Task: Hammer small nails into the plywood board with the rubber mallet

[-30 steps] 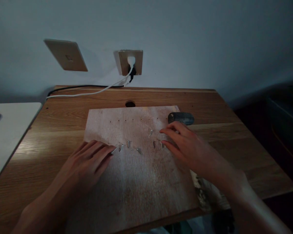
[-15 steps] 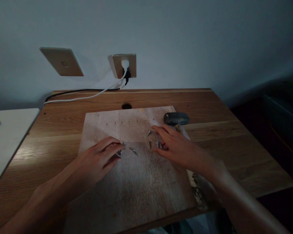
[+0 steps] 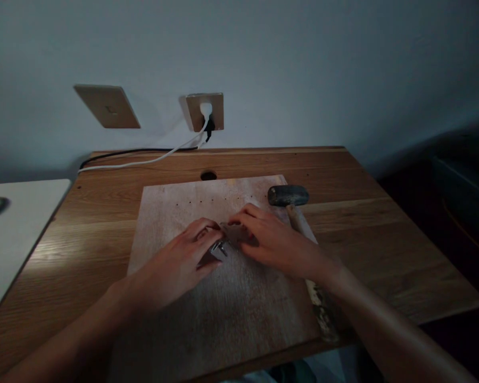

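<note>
On the pale, rough plywood board (image 3: 223,308), the left hand (image 3: 179,260) curls against small pointed metal nails (image 3: 222,246) mid-board. The right hand (image 3: 273,242) cups them opposite. Whether either grip pinches any, I cannot tell. A dark-headed hammer (image 3: 288,196) lies far right.

Two hands, the left hand (image 3: 179,260) and the right hand (image 3: 275,244), lie on one board (image 3: 231,303) on one wooden table (image 3: 383,239), with one hammer (image 3: 288,196). The nails (image 3: 220,248) show at least two tips; the rest are hidden under the fingers. There is also one white table (image 3: 19,223), two wall plates, a blank plate (image 3: 107,106) and a socket plate (image 3: 205,111), and two cables, a white cable (image 3: 143,160) and a black cable (image 3: 115,153).
</note>
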The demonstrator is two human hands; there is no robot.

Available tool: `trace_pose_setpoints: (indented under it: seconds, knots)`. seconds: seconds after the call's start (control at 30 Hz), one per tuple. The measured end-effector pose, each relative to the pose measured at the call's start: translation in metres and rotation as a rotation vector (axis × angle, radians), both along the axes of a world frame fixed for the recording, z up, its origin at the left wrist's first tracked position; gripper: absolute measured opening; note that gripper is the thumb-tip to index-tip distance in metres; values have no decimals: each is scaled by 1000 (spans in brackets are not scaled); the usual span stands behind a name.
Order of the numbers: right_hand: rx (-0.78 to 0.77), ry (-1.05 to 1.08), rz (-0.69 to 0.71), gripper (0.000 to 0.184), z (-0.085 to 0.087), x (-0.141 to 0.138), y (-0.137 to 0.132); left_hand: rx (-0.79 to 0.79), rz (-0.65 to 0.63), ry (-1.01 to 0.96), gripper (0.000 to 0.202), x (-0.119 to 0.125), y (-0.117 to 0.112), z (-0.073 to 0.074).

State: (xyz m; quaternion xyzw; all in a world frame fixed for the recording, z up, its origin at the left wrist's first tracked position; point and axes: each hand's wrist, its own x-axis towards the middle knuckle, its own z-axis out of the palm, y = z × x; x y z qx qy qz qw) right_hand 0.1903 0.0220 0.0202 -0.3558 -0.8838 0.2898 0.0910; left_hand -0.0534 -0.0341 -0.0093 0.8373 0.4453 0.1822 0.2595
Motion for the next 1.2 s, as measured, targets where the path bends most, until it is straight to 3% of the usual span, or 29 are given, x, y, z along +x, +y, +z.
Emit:
trace_pose_setpoints:
  seconds: [0.1, 0.3, 0.53, 0.67, 0.87, 1.0, 1.2]
  knots:
    - [39, 3, -75, 43, -1, -3, 5, 3, 25, -1, 27, 3, -1, -1]
    - [-27, 19, 87, 46, 0, -18, 6, 28, 122, 4, 29, 5, 3, -5]
    - [-38, 16, -15, 55, -1, -4, -8, 40, 62, -5, 22, 4, 4, -4]
    - [-83, 23, 28, 44, -9, -6, -13, 47, 46, -11, 29, 10, 1, -5]
    - [42, 70, 33, 45, -19, -16, -19, 79, 31, -15, 28, 0, -5, -5]
    - [31, 24, 4, 27, -14, -21, -23, 82, 12, -23, 26, -5, -8, -6]
    - [-99, 126, -24, 34, -1, -27, -30, 21, 37, -28, 30, -1, -17, 0]
